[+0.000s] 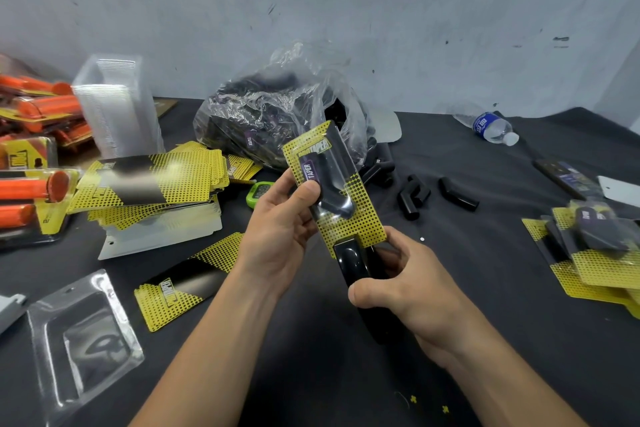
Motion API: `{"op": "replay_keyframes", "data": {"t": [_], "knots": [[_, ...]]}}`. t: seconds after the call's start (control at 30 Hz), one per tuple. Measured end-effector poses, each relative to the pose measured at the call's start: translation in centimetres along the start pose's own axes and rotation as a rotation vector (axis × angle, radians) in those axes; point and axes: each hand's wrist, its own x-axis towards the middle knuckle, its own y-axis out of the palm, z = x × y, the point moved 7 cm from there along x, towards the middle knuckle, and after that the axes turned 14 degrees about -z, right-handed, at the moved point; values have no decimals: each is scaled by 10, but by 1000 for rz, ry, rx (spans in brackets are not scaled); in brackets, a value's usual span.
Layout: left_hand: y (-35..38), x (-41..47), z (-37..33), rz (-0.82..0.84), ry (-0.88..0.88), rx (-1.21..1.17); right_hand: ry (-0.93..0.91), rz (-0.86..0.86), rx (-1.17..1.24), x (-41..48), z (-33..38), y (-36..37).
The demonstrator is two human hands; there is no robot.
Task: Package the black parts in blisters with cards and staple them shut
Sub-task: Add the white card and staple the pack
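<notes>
My left hand (280,218) grips a filled blister pack (346,198) by its left edge, thumb on the front. Inside it sit a yellow dotted card and a black part with a purple label. My right hand (405,284) holds a black stapler (353,262) whose jaws close over the pack's bottom edge. Loose black parts (433,196) lie on the black cloth beyond, beside a clear bag of black parts (277,114). An empty blister (83,340) and a single card (187,282) lie at the lower left.
A pile of yellow cards (152,184) and a stack of clear blisters (114,107) stand at the left, with orange packaged items (38,135) beyond. Finished packs (595,246) pile at the right. A water bottle (491,126) lies at the back right. A green device (258,191) sits behind my left hand.
</notes>
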Motion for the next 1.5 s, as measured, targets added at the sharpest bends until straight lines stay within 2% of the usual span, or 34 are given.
{"op": "replay_keyframes", "data": {"t": [0.27,0.97,1.2,1.37,1.43,1.5], "knots": [[-1,2,2,28,11,14,27,-14,5,-2,3,0],[-2,2,5,-34,7,58,76,-99,114,3,-7,-1],[-2,3,9,-63,10,69,152,-85,145,8,-14,-4],[-21,9,18,-288,-9,133,331,174,116,11,-25,-9],[-36,14,21,-406,-59,121,375,124,112,16,-30,-23],[-47,17,23,-474,-132,104,365,5,46,23,-33,-40]]}}
